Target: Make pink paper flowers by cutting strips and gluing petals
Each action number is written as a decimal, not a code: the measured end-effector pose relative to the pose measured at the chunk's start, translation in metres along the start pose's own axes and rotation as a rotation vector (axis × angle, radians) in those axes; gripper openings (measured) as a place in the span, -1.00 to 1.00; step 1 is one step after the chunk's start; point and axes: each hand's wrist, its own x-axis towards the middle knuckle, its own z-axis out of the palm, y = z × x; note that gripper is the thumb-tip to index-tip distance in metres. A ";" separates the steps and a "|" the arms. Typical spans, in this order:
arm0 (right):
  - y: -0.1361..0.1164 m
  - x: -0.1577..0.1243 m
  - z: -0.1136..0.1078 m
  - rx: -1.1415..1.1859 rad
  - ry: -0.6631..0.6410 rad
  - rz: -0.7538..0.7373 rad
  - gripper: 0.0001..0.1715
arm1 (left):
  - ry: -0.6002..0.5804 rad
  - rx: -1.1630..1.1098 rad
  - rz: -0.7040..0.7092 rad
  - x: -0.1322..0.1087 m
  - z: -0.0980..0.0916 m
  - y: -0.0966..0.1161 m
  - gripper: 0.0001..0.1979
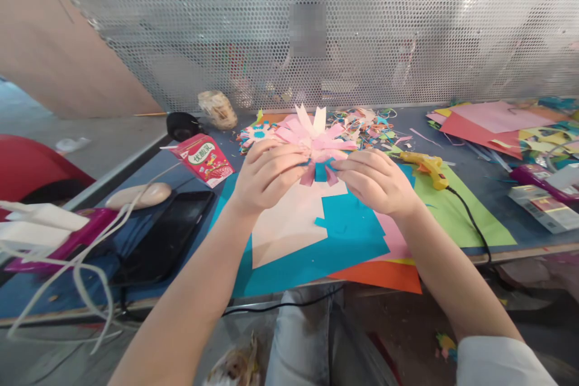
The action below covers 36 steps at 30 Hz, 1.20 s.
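Note:
A pink paper flower [316,132] with long strips spread outward is held up over the table's middle. My left hand [274,175] pinches it from the left, fingers closed at its lower centre. From the right, my right hand [373,178] has its fingers closed by a small blue paper piece [322,171] at the flower's lower side. Under the hands lie a pale pink sheet [284,223] and blue sheets [353,229], with an orange sheet [389,275] beneath. Behind my left hand is a smaller pink and blue paper flower [259,132].
A yellow glue gun [427,167] with a black cord rests on a green sheet [470,211] at right. Paper scraps [371,126] lie behind. Left are a red carton [205,161], a phone [167,235], a mouse [138,195] and white cables. A perforated metal panel [362,30] stands behind.

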 end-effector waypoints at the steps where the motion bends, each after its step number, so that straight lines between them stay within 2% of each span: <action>1: 0.000 0.000 0.000 0.007 -0.001 0.008 -0.76 | 0.000 0.012 0.005 0.000 0.000 0.000 -0.79; 5: 0.000 -0.003 0.001 0.028 -0.020 0.034 -0.69 | -0.014 0.068 -0.002 0.000 0.001 0.000 -0.79; 9: 0.001 -0.004 0.001 -0.006 -0.061 0.045 -0.68 | -0.070 0.103 -0.075 -0.005 0.002 -0.001 -0.89; 12: 0.001 -0.003 0.000 -0.046 -0.078 0.042 -0.72 | -0.086 0.049 -0.121 -0.007 0.004 -0.001 -0.92; 15: 0.000 0.000 0.000 -0.029 -0.033 0.058 -0.68 | -0.048 -0.053 -0.171 -0.005 0.007 0.001 -0.90; 17: -0.002 0.001 0.001 0.032 0.004 0.139 -0.61 | -0.001 -0.127 -0.268 -0.002 0.010 0.004 -0.90; 20: -0.003 0.000 0.003 0.163 0.069 0.376 -0.55 | 0.017 -0.233 -0.523 0.003 0.016 0.012 -0.91; 22: -0.004 -0.001 0.006 0.223 0.140 0.526 -0.55 | 0.009 -0.336 -0.678 0.005 0.020 0.016 -0.85; 24: -0.002 -0.002 0.009 0.261 0.195 0.622 -0.55 | 0.018 -0.483 -0.771 0.006 0.024 0.019 -0.78; 31: 0.000 0.001 0.012 0.524 0.208 0.771 -0.59 | 0.068 -0.817 -1.058 0.005 0.029 0.018 -0.67; 36: -0.002 0.003 0.010 0.602 0.217 0.816 -0.63 | 0.096 -0.929 -1.140 0.005 0.032 0.017 -0.65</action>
